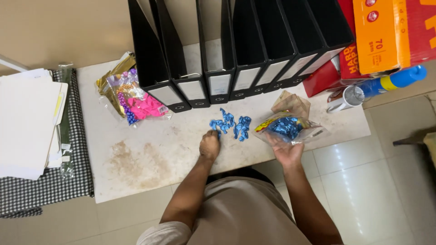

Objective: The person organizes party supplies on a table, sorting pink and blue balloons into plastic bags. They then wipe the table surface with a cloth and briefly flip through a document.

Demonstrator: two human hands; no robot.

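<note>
Head view: two hands at a small heap of blue balloons on a pale shelf.

The left hand (pixel 210 144), knuckles up, fingers curled, pinches the blue balloons (pixel 230 124) just before the black binders (pixel 218 86). The right hand (pixel 286 149), palm up, fingers half open, cradles a clear balloon packet (pixel 288 128), long axis lying left to right.

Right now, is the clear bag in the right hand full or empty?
Partly full: blue balloons show inside the clear bag; others lie out on the table.
</note>
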